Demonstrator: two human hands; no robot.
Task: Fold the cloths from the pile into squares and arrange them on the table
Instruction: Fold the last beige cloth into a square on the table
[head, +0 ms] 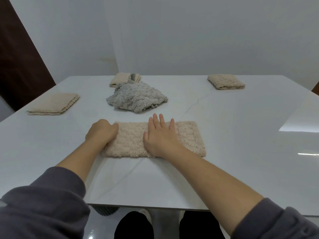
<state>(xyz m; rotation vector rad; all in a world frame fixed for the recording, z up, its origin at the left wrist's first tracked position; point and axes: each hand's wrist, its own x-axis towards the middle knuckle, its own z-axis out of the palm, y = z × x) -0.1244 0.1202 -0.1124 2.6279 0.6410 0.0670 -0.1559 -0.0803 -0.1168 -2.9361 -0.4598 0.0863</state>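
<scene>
Half-folded beige terry cloth (153, 138) near the counter's (241, 135) front edge: pinned flat under right hand (160, 135), its left end clenched by left hand (101, 131), ready for folding over.

Pile (137, 98) mid-table (224, 135); folded squares left (54, 104), far-left (120, 79), far-right (226, 81).

Left fingertips (115, 127) curled under beige cloth (131, 140), hidden. Far folded cloth (119, 79) partly covered by grey pile (136, 97). Table (259, 135) cut off right. Sleeves (43, 204) cropped below.

A plain room indoors – bare white walls (189, 31), glossy marbled table (241, 135). A dark wooden door (17, 57) stands left.
</scene>
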